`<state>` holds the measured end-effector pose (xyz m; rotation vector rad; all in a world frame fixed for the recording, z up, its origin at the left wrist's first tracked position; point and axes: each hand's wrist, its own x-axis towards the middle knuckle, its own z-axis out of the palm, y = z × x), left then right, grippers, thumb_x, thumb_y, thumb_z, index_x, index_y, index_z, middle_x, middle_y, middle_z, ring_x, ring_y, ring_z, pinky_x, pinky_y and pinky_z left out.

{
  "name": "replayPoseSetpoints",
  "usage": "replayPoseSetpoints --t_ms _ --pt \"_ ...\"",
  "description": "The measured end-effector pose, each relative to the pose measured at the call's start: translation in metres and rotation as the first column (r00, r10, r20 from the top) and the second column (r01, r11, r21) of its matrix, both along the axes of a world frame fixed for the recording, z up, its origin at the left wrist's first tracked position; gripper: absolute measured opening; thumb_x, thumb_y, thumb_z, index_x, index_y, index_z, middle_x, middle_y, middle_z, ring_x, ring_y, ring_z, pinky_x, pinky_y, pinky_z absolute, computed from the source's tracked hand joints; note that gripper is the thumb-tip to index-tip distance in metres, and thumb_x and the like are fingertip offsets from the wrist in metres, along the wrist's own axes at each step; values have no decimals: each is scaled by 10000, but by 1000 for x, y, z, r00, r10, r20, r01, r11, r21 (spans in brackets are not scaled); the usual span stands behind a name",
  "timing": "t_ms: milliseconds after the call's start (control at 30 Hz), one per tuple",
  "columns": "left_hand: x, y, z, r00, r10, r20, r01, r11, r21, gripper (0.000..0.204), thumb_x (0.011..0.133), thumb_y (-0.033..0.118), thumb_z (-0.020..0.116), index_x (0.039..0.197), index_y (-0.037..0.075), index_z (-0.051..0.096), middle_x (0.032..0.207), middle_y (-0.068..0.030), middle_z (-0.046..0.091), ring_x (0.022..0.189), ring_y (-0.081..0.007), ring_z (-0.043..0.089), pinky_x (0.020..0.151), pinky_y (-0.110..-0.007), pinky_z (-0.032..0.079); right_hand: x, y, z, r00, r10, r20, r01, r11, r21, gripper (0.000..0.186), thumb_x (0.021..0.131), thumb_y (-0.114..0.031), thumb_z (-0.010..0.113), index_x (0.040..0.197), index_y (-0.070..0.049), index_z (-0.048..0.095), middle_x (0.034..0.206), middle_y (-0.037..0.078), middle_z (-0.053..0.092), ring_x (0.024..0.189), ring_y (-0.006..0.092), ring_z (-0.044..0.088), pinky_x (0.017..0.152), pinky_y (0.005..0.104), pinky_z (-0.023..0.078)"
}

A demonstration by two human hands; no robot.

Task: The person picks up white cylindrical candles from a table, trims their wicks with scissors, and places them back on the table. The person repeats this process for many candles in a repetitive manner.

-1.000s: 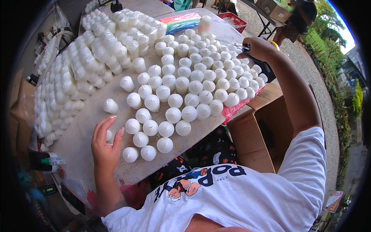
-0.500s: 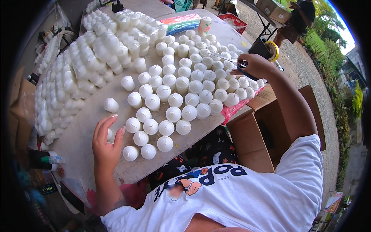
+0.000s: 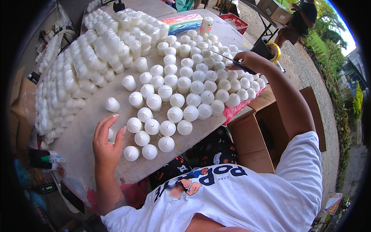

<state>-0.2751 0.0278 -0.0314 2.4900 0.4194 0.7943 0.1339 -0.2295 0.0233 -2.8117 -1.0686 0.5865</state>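
Note:
Many white votive candles (image 3: pixel 184 84) with short wicks stand upright in loose rows across the table. Over the far right rows, my right hand (image 3: pixel 251 62) is closed around the dark handles of a pair of scissors (image 3: pixel 228 58), whose blades point left above the candle tops. Near the table's left front, my left hand (image 3: pixel 106 143) has its fingers and thumb apart and grips nothing that I can see. One candle (image 3: pixel 110 133) is partly hidden behind its fingers. Another single candle (image 3: pixel 112 104) stands just beyond the fingertips.
Plastic-wrapped candle packs (image 3: pixel 69 73) are heaped along the left side. A coloured plastic bundle (image 3: pixel 181 23) and a patterned candle (image 3: pixel 206 24) lie farther back. Yellow tape (image 3: pixel 274 52) on a black dispenser sits at the right edge, above an open cardboard box (image 3: pixel 251 143). Another person (image 3: pixel 303 19) stands beyond.
My right hand has turned slightly, so the scissors' dark handles now lie more in line with the blades. The left hand and the candles keep their places.

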Motion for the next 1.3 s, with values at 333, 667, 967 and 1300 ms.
replayPoseSetpoints --t_ms 333,667,967,1300 --pt "0 0 1 1000 -5 1 5 1000 5 311 803 33 676 1102 3 598 1092 -165 622 1016 -334 600 884 -395 471 -28 6 14 909 147 390 -187 980 64 530 739 -427 763 1110 -89 594 945 118 673 930 325 629 800 411 472" --pt "-1 0 2 1000 14 -12 -14 1000 17 325 801 46 688 1111 14 597 1112 -161 621 1032 -327 598 894 -395 471 -27 9 30 781 174 600 -268 961 71 540 738 -447 755 1125 -103 605 970 153 660 940 328 627 847 416 452" --pt "1 2 -5 999 1 -32 1 997 71 321 814 42 675 1123 20 593 1148 -156 605 1084 -324 575 935 -414 452 -48 -123 30 849 -191 492 129 979 158 559 702 -436 783 1131 -119 614 930 158 660 923 337 623 816 409 475" --pt "7 9 -18 989 136 -57 -119 964 236 302 852 126 646 1143 61 598 1214 -99 588 1181 -303 518 1086 -490 276 -53 -111 -1 656 158 738 -231 973 -3 434 694 -182 754 1099 -157 600 906 43 609 972 221 579 941 377 366"
